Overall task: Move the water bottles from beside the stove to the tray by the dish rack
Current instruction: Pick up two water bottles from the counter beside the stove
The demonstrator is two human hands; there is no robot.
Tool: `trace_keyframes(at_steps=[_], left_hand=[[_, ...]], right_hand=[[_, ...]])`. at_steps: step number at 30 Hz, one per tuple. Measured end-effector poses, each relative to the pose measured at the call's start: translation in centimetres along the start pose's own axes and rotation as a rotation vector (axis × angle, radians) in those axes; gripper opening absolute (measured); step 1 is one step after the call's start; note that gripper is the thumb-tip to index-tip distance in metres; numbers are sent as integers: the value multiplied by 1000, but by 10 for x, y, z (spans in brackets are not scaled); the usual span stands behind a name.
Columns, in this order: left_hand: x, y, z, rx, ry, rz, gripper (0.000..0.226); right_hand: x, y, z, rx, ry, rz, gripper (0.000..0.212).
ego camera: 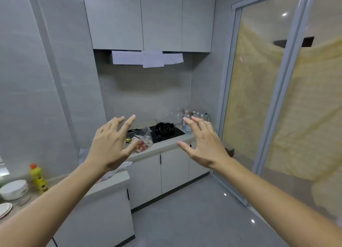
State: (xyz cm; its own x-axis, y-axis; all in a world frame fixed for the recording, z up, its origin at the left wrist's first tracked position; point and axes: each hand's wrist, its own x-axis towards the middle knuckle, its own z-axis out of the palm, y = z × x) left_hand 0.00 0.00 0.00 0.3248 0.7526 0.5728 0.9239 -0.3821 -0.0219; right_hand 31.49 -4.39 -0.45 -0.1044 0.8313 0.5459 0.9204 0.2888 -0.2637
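Observation:
Several clear water bottles (194, 116) with coloured caps stand in the far right corner of the counter, just right of the black gas stove (165, 131). Both my arms are stretched out in front of me in mid-air, well short of the counter. My left hand (111, 145) has its fingers spread and holds nothing. My right hand (202, 141) is likewise spread and empty; its fingertips overlap the bottles in the picture only. No tray or dish rack can be made out.
A plastic bag with red food (143, 142) and a dark pan (133, 131) lie left of the stove. On the near left counter stand a yellow bottle (38, 178), stacked white bowls (13, 189) and a plate (4, 208). A glass sliding door (268, 98) is at the right.

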Motion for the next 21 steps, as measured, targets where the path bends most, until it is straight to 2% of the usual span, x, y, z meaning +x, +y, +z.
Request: trace_keyframes(at_steps=[12, 21], left_hand=[[125, 44, 155, -63, -119, 22, 74], [213, 82, 248, -84, -167, -4, 77]], right_hand=[[87, 156, 100, 49, -107, 85, 83], [155, 261, 144, 104, -158, 121, 83]])
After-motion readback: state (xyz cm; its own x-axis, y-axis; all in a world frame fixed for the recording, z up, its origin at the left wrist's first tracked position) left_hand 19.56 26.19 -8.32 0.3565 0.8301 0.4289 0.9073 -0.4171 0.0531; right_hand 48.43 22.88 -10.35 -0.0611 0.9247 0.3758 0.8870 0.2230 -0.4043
